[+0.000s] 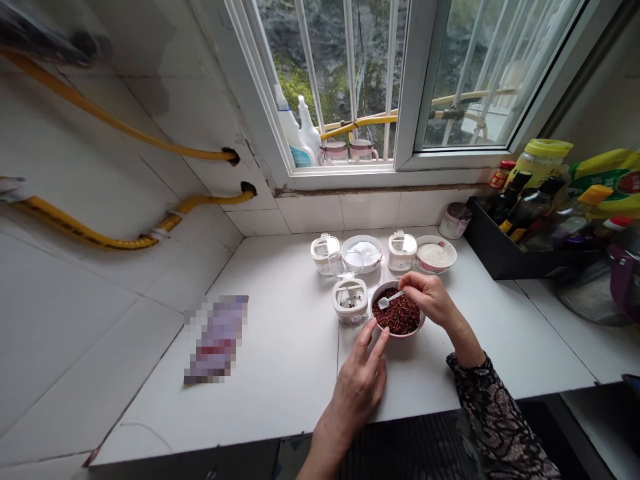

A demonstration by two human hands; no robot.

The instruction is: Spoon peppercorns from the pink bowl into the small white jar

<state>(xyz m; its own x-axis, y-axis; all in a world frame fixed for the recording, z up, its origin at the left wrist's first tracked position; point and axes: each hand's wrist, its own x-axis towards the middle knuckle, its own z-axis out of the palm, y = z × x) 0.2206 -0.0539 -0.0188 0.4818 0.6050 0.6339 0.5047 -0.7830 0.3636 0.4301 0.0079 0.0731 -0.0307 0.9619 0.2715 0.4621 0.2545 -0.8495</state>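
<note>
My right hand (427,297) pinches the handle of a small white spoon (384,303) over a bowl (405,335) filled with dark red peppercorns (401,321). The spoon's scoop lies at the surface of the peppercorns, toward the left of the bowl. My left hand (363,383) has its fingers stretched out, two fingertips at the near left rim of the bowl. Just left of the bowl stands a clear seasoning jar (350,303) with a white-rimmed lid; a few dark bits show through its top.
Behind are two more clear jars (325,250), a bowl of white grains (364,252) and another bowl of pale grains (435,254). A black box of bottles (505,257) stands right, beside a lidded jar (455,221). A blurred purple packet (219,340) lies left on the white tiled counter (280,373).
</note>
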